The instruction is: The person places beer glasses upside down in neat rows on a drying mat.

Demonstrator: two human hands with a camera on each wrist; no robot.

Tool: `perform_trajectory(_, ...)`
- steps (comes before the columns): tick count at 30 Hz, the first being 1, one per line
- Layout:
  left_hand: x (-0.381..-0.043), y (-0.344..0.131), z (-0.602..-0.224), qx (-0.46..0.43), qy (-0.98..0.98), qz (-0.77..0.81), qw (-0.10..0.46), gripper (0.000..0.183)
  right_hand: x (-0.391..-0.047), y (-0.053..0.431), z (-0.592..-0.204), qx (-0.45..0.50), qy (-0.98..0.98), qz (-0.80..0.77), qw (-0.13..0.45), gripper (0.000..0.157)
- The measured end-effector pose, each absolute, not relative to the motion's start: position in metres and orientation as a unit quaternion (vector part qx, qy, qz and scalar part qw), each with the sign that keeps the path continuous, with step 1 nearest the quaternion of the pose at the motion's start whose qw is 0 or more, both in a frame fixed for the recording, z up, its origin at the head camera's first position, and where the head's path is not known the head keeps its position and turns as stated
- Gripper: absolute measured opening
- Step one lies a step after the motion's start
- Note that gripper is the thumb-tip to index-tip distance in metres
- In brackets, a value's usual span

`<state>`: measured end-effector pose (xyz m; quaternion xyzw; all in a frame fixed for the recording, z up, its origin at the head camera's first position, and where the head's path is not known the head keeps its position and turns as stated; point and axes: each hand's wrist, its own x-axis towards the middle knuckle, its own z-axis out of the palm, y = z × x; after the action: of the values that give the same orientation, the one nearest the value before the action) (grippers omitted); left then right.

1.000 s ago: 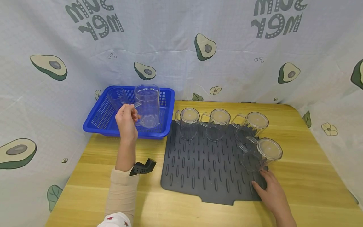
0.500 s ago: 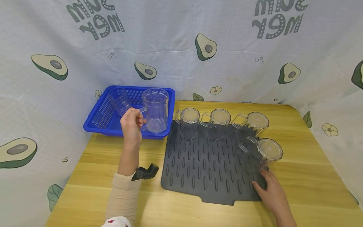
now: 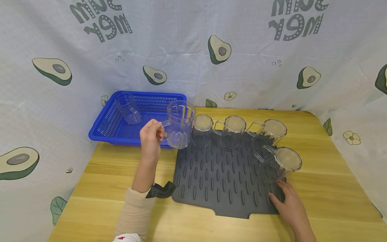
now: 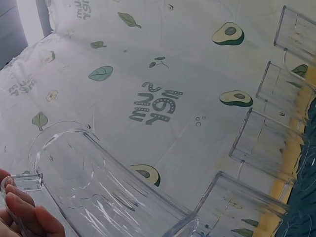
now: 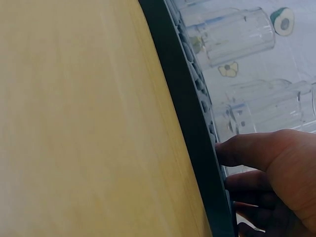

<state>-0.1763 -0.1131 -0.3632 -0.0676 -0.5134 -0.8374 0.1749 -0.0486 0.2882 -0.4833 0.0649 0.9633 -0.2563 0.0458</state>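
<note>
Left hand (image 3: 150,133): fingers curled around the handle (image 4: 24,183) of the held mug (image 3: 180,126), which is off the surface, mouth up, over the gap between the basket (image 3: 105,139) and the mat (image 3: 217,181). In the head view it overlaps the edge of the left mug (image 3: 203,134); whether they touch cannot be told.

Right hand (image 3: 288,203): fingers relaxed, grasping no mug, resting at the mat's near right edge, just beside the front mug (image 3: 281,164).

On the mat, the left mug, middle mug (image 3: 232,136), right mug (image 3: 269,136) and front mug all stand base up. One basket mug (image 3: 130,111) remains, leaning.

Step in hand, as judged: bringing the held mug over to the mat. Recommendations follow. The handle grip is sound but one-sided, so the wrist should be kept firm against the body's pull. The held mug should pass well in front of the left mug, or above it (clear walls are easily misjudged). If it is to match the others, it is best inverted while well apart from them, then lowered until the whole rim bears evenly on the mat. The right hand would do well to steady the mat without nudging the front mug.
</note>
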Motion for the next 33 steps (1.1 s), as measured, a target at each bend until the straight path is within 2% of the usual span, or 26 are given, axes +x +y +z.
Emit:
perform_trajectory(25, -0.164, -0.074, -0.371, -0.112, -0.521, -0.839, 0.109, 0.027, -0.049, 0.288, -0.481, 0.069, 0.962, -0.256, 0.063, 0.064)
perform_trajectory(33, -0.162, -0.058, -0.375, -0.12, -0.506, -0.849, 0.096, 0.025, -0.046, 0.288, -0.482, 0.064, 0.964, -0.254, 0.035, 0.06)
